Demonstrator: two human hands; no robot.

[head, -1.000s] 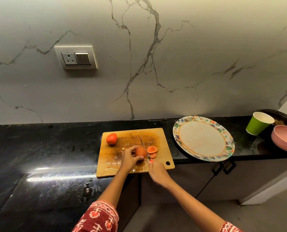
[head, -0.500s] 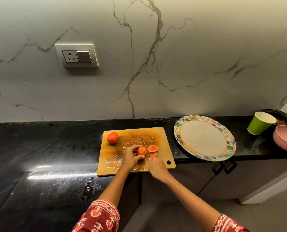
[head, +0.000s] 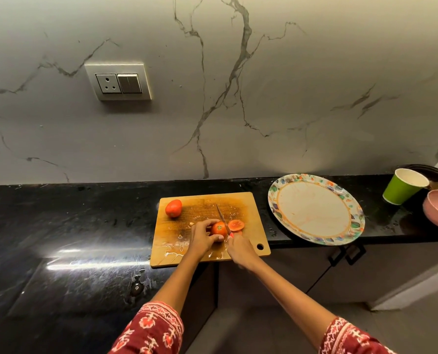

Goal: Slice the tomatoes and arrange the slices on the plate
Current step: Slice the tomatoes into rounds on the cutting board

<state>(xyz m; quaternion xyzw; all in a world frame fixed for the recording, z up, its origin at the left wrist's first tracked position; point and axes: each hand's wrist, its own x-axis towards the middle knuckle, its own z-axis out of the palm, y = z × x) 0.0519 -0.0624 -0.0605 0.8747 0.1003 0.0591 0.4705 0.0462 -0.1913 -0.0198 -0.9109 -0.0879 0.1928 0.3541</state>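
Left hand (head: 202,236) has its grip curled around a tomato (head: 219,229) near the middle of the cutting board (head: 248,213), pinning it down. Right hand (head: 241,249) has its grip closed on the red handle of a knife (head: 222,218), blade resting against the tomato's right side. One cut slice (head: 236,224) lies just beside the blade. A whole tomato (head: 173,208) sits at the board's far left corner. The plate (head: 315,181) is on the desk (head: 59,226) right of the board, hanging over the front edge.
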